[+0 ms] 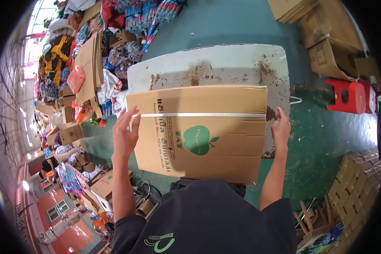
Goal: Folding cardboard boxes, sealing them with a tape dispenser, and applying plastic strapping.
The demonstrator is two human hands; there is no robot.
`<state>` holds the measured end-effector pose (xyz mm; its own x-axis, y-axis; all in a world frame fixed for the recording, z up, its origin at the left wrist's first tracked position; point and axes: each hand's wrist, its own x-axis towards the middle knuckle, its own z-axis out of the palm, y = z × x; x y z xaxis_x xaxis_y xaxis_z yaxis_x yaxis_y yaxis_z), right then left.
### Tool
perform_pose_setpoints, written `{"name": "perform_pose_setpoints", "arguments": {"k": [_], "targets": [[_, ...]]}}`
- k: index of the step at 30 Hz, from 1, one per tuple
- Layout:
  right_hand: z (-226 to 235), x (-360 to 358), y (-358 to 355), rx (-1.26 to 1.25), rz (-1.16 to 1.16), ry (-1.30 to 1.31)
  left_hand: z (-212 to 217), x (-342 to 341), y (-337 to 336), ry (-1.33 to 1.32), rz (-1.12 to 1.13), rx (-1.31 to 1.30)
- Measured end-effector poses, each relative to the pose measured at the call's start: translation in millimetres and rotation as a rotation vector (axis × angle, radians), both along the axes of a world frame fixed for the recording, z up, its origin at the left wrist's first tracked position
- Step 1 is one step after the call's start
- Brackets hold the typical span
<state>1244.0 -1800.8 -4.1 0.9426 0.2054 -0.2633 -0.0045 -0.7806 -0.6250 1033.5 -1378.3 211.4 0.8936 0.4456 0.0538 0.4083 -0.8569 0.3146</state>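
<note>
A large flat brown carton [233,144] with a green apple print lies in front of me, close against my body. A narrow white strap [199,115] crosses it from side to side. My left hand [126,133] is at the carton's left edge, with thumb and fingers apart and nothing seen in them. Just off the right edge, near the strap's end, my right hand [280,129] is raised. Its index finger is stretched and the other fingers are partly bent, with no held thing visible. Under the carton is a worn, rust-stained pale table top [228,63].
Bundled goods [142,17] and leaning flat cardboard [89,63] crowd the left. At right are a red stool [347,95], an open box [330,57] and stacked cartons [355,186]. A wooden stool [311,220] stands at lower right, and cables [146,186] lie at lower left.
</note>
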Motion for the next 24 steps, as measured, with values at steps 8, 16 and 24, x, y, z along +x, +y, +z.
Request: {"name": "perform_pose_setpoints", "arguments": {"k": [8, 16, 24], "targets": [[7, 7, 34, 0.472, -0.166, 0.105, -89, -121, 28, -0.059, 0.491, -0.124], [30, 40, 101, 0.650, 0.007, 0.067, -172, -260, 47, -0.045, 1.137, -1.315], [23, 62, 99, 0.674, 0.150, 0.403, -175, -255, 42, -0.027, 1.146, -1.686]]}}
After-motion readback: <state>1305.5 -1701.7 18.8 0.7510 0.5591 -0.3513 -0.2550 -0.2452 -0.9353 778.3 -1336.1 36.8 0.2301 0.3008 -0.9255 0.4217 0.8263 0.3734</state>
